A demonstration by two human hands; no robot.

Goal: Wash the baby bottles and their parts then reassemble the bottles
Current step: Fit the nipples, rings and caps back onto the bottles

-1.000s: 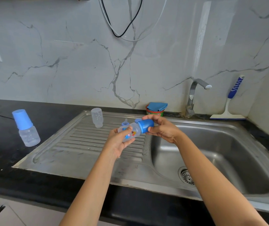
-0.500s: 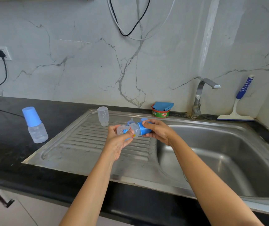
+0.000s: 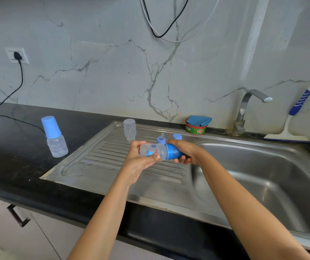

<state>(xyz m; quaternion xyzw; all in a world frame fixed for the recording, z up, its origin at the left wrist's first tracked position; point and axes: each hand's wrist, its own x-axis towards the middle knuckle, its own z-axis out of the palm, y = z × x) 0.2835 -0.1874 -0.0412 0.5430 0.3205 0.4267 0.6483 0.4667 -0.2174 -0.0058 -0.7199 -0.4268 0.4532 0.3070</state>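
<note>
- Over the steel drainboard point(image 3: 98, 162), at the centre of the frame, a small clear baby bottle point(image 3: 150, 150) is held level in the air. Its blue cap point(image 3: 174, 152) points right, toward the sink basin point(image 3: 263, 175).
- The left hand point(image 3: 141, 162) wraps the clear body, with its grip curled from below and the thumb on top.
- The right hand point(image 3: 188, 152) cups the cap from behind and underneath, its grip closed round it.
- A second ago the right fingers lay over the top of the cap. They have since rolled round it, so more blue now shows. The bottle has barely shifted.
- This looks like a turn of the wrist on the cap. Whether it is seating or freeing the cap cannot be told, and cap and body are still joined.
- Just behind the hands a teat ring point(image 3: 161, 139) and a small blue piece point(image 3: 177, 136) rest on the drainboard. Further left, a bare bottle point(image 3: 129, 129) stands upside down.
- At left centre, a capped bottle point(image 3: 54, 136) stands on the black counter point(image 3: 9, 147).
- So one bottle is probably finished and one still lies in parts.
</note>
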